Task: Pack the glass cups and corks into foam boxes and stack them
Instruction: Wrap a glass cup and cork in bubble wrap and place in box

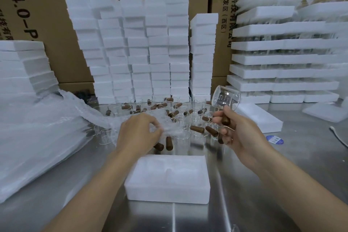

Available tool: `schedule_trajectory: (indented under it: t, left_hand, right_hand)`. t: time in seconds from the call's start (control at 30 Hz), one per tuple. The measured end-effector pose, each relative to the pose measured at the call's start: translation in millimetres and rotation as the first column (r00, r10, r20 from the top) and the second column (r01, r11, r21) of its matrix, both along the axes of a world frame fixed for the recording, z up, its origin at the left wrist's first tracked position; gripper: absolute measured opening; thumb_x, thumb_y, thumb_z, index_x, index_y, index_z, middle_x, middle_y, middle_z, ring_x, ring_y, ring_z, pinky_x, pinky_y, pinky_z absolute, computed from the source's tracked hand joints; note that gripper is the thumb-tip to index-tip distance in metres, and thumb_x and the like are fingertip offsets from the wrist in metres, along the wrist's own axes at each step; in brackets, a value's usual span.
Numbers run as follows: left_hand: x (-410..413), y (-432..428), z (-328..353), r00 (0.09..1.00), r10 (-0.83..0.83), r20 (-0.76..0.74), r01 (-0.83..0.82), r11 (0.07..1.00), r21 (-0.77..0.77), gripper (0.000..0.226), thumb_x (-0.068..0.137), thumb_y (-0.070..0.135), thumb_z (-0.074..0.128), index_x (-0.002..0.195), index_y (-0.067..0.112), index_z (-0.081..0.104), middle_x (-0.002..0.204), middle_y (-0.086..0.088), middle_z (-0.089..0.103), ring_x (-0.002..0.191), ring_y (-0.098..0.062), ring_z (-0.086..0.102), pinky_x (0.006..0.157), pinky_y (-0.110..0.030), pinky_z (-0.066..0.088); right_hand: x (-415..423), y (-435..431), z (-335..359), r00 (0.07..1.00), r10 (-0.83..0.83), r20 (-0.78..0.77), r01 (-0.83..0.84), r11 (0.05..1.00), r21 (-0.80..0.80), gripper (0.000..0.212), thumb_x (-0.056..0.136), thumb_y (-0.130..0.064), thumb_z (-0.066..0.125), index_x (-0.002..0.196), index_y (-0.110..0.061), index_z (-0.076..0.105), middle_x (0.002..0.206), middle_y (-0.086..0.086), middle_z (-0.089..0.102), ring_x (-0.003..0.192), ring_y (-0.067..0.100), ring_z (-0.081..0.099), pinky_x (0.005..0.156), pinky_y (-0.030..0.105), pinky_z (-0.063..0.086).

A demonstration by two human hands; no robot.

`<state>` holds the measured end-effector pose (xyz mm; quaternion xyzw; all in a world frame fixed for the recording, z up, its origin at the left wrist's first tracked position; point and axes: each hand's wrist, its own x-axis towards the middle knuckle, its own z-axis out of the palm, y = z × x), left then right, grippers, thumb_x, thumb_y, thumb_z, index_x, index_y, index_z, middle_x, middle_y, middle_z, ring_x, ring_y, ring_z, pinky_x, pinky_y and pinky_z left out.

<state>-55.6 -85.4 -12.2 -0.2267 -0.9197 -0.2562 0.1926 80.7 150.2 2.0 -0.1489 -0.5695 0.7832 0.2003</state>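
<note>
My right hand (239,132) holds a clear glass cup (225,98) by its brown wooden handle, raised and tilted above the pile. My left hand (139,132) pinches a sheet of bubble wrap (169,128) that lies over several glass cups (180,117) and brown corks (197,129) on the steel table. An open white foam box (167,177) with moulded hollows sits empty in front of me, between my forearms.
Tall stacks of white foam boxes (143,47) stand behind the pile. Foam trays of glassware (282,62) are stacked at the right, a foam lid (261,118) beside them. Plastic-bagged foam (33,128) fills the left. Cardboard cartons (56,5) form the back wall.
</note>
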Motion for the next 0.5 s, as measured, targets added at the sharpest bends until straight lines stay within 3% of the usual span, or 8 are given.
schedule_trajectory:
  t: [0.07,0.2,0.33,0.5]
  left_hand:
    - [0.5,-1.1,4.1,0.999,0.003,-0.038,-0.001,0.998,0.064,0.009,0.097,0.042,0.072,0.089,0.039,0.075,0.11,0.019,0.075,0.106,-0.011,0.068,0.088,-0.032,0.046]
    - [4.1,-3.5,10.6,0.981,-0.117,-0.152,0.16,0.935,0.317,0.021,0.106,0.042,0.063,0.117,0.033,0.078,0.11,0.028,0.065,0.11,-0.002,0.06,0.094,-0.029,0.045]
    - [4.5,-0.9,10.2,0.976,-0.161,-0.146,0.196,0.943,0.27,0.036,0.107,0.053,0.053,0.125,0.033,0.076,0.117,0.016,0.066,0.114,-0.007,0.059,0.093,-0.031,0.046]
    - [5.3,1.7,5.7,0.981,-0.057,-0.184,0.106,0.957,0.271,0.03,0.108,0.046,0.057,0.114,0.029,0.082,0.096,0.009,0.059,0.098,-0.012,0.051,0.085,-0.035,0.044]
  right_hand:
    - [0.1,0.7,0.3,1.0,-0.008,0.008,0.008,1.0,0.004,0.032,0.106,-0.038,0.061,0.111,-0.009,0.074,0.086,-0.002,0.074,0.053,0.009,0.049,0.047,0.021,0.034]
    - [0.3,1.7,-0.7,1.0,-0.016,0.006,0.016,1.0,0.004,0.033,0.106,-0.039,0.061,0.111,-0.009,0.074,0.087,-0.001,0.074,0.053,0.009,0.05,0.052,0.023,0.033]
    - [-1.2,0.7,-1.6,1.0,-0.028,0.01,0.028,1.0,0.003,0.032,0.106,-0.038,0.062,0.108,-0.009,0.075,0.083,-0.001,0.073,0.051,0.009,0.05,0.051,0.023,0.034]
    - [-0.7,-2.4,-3.3,1.0,0.009,0.002,-0.01,0.997,0.073,0.029,0.105,-0.039,0.063,0.097,-0.014,0.074,0.081,-0.001,0.073,0.052,0.009,0.051,0.053,0.024,0.034]
